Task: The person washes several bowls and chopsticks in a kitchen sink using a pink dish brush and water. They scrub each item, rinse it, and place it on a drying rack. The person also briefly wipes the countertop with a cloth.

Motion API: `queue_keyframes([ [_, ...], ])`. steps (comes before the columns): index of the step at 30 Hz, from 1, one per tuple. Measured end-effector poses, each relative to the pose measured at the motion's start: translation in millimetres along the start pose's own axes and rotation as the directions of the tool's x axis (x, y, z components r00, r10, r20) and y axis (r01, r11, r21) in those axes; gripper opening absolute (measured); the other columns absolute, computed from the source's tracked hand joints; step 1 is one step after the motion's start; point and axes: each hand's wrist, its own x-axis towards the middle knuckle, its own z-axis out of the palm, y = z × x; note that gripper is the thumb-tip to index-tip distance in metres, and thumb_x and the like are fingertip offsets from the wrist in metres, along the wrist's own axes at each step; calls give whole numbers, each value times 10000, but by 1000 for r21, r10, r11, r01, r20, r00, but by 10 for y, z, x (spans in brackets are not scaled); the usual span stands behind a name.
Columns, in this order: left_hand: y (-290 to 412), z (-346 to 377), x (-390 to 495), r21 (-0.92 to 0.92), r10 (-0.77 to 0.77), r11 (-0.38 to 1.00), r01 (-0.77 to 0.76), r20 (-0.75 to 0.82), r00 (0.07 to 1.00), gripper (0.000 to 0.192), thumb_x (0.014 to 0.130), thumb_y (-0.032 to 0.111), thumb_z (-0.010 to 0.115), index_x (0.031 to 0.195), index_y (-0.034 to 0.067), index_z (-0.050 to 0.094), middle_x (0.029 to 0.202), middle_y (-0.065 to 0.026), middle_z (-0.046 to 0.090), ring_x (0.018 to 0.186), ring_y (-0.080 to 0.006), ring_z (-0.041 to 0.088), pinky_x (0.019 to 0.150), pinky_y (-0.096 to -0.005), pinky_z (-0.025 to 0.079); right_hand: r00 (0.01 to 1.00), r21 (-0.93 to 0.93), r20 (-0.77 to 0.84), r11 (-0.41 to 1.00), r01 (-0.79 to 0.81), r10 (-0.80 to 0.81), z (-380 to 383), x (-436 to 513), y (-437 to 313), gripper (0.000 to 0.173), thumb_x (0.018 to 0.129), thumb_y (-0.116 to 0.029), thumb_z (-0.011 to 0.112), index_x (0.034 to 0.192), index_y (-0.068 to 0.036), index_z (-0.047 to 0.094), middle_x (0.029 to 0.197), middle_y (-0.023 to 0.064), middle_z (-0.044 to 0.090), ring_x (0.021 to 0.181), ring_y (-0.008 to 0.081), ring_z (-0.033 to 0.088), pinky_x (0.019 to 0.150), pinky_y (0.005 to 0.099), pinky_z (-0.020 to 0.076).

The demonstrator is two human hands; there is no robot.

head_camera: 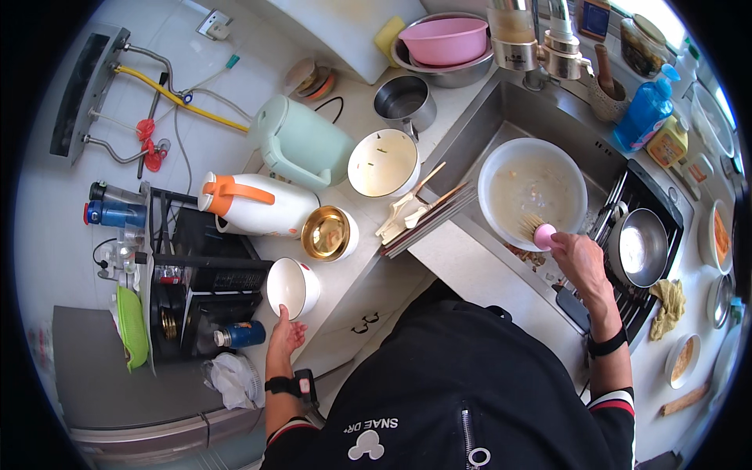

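My right hand (578,261) grips the pink handle of a dish brush (544,236). The brush's bristles meet the near inside edge of a white basin (489,194), which holds cloudy water with food bits and stands in the steel sink (470,141). On the left, my left hand (286,336) is beside a white bowl (292,288) on the counter. Its thumb overlaps the bowl's near rim, and its fingers are apart and loosely curled below. Whether the thumb touches the bowl is unclear. Food scraps (527,257) lie in the sink below the basin.
Chopsticks and wooden-handled utensils (420,217) jut over the counter corner. Nearby are a soiled bowl (383,163), a gold-lined bowl (328,233), a steel pot (405,103), a thermos jug (264,202) and a green kettle (305,141). A steel pan (639,248) rests on a rack at right.
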Motion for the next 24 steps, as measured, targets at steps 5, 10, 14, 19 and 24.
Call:
queue_keyframes([
  [5, 370, 426, -794, 8, 245, 963, -270, 397, 884, 471, 915, 495, 424, 763, 66, 544, 817, -122, 641, 565, -135, 523, 568, -267, 460, 1000, 20, -13, 1000, -17, 17, -13, -1, 53, 232, 748, -151, 612, 962, -76, 662, 811, 169, 648, 778, 339, 627, 711, 395, 500],
  [10, 995, 1537, -1012, -302, 342, 935, -186, 634, 694, 363, 908, 339, 526, 1100, 32, 492, 1049, -179, 593, 782, -171, 587, 715, -290, 497, 988, 34, -135, 997, 75, -69, 33, -50, 76, 191, 752, -128, 577, 893, -39, 670, 720, 189, 638, 694, 326, 639, 672, 403, 511],
  [14, 1349, 2526, -928, -540, 359, 841, -44, 495, 791, 565, 880, 282, 581, 1258, -24, 293, 1166, -246, 464, 946, -331, 565, 781, -384, 522, 989, 33, -141, 999, 37, -32, 8, -178, 132, 188, 757, -132, 578, 890, -35, 669, 712, 180, 638, 685, 325, 639, 648, 403, 512],
  [19, 1538, 3044, -709, -471, 242, 879, 75, 576, 781, 482, 920, 218, 486, 1244, -85, 298, 1217, -331, 398, 1007, -433, 534, 789, -419, 551, 990, 27, -128, 998, -53, 56, -103, -366, 287, 176, 766, -147, 582, 881, -41, 663, 711, 181, 635, 681, 332, 634, 639, 412, 508],
  [24, 1588, 3167, -495, -421, 164, 901, 105, 553, 817, 368, 915, 75, 405, 1238, -75, 312, 1196, -314, 417, 1025, -452, 522, 786, -449, 559, 984, 56, -148, 995, -87, 95, -122, -401, 348, 176, 774, -168, 598, 896, -54, 656, 726, 177, 634, 696, 335, 627, 647, 413, 502],
])
